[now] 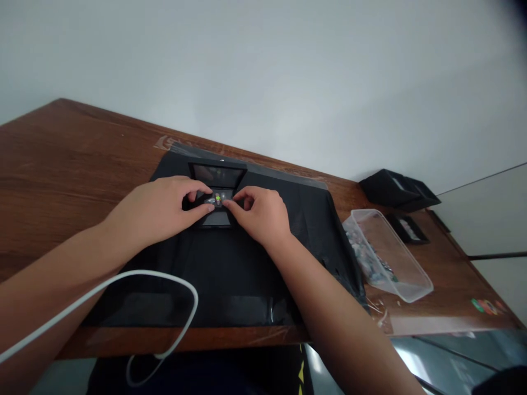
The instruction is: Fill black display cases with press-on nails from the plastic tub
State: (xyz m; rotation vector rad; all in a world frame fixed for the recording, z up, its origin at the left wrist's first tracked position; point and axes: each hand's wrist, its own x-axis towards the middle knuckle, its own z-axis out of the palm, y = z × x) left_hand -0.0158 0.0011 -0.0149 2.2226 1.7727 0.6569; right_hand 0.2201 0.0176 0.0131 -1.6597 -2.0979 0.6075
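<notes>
A flat black box (218,220) stands open on a black mat, its windowed lid (216,174) tilted up at the back. Inside lies a small shiny, colourful piece (218,198) with a yellow-green spot; it is too small to tell its kind. My left hand (164,206) reaches in from the left, thumb and forefinger curled to the piece's left edge. From the right, my right hand (263,214) pinches at its other edge, fingers bent in. The fingertips partly cover the piece and the box's sides.
The black mat (185,274) is taped to a wooden table (74,164). At right stand a clear plastic tub (411,274) of small wrapped items, more black boxes (387,188) and a small black tray (422,235). A white cable (140,272) loops across my left forearm.
</notes>
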